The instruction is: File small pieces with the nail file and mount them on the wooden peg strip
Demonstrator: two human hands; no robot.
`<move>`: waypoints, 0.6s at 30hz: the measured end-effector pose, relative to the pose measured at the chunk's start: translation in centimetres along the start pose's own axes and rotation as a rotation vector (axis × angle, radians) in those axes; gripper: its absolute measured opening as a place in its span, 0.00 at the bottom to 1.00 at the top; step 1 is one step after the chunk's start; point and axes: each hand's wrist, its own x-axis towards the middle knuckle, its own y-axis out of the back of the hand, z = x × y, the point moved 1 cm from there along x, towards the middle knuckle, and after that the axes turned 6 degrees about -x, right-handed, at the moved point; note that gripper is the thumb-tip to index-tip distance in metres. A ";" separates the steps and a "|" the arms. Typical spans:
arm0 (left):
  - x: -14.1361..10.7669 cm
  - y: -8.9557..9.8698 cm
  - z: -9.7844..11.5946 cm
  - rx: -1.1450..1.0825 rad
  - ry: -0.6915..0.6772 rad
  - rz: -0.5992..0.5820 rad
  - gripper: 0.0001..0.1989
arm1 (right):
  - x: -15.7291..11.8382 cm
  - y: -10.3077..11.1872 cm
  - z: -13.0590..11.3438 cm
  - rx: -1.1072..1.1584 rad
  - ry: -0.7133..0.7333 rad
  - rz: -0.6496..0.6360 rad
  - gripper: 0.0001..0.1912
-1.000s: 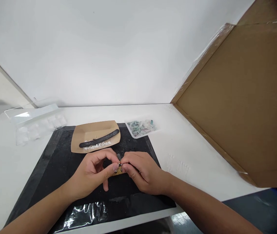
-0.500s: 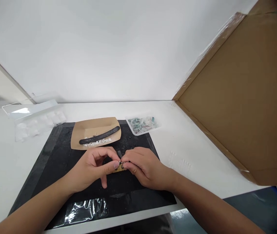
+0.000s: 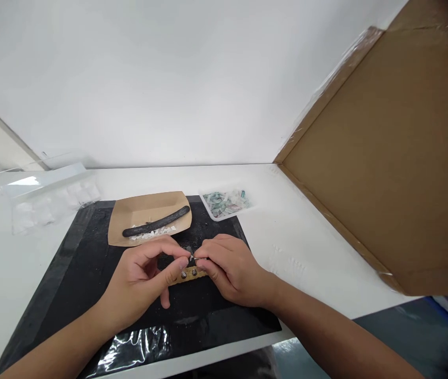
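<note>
My left hand [image 3: 149,276] is closed in a pinch of thumb and forefinger at the centre, on a tiny piece whose kind I cannot make out. Its tips almost meet those of my right hand [image 3: 234,271], which pinches a thin metal piece [image 3: 201,258] lying sideways between thumb and forefinger. Below the fingertips, a yellowish strip [image 3: 189,277] with small round metal parts rests on the black mat [image 3: 216,321]. Fingers from both sides hide the strip's ends.
Behind my hands, a brown paper tray [image 3: 117,218] holds a curved black stick [image 3: 156,222] and small white flakes [image 3: 155,233]. A white tub [image 3: 215,217] of greenish and clear bits stands to its right. A clear lidded case [image 3: 37,208] is left; cardboard [image 3: 366,158] leans right.
The view has shifted slightly. My pinched fingertips sit a little higher off the yellowish strip, so more of it and its metal parts show.
</note>
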 end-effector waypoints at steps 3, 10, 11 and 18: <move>-0.3 -0.1 -0.1 0.002 -0.020 0.000 0.07 | 0.0 -0.1 -0.1 -0.017 -0.013 0.017 0.11; -0.3 -0.1 -0.1 0.030 -0.027 0.048 0.08 | 0.1 -0.3 -0.2 -0.031 -0.005 0.016 0.13; -0.2 -0.1 -0.1 0.033 -0.019 0.047 0.08 | 0.1 -0.4 -0.2 -0.034 0.004 0.012 0.13; 0.1 0.0 -0.3 0.044 0.033 0.022 0.10 | 0.0 -0.5 0.0 -0.004 0.071 0.070 0.10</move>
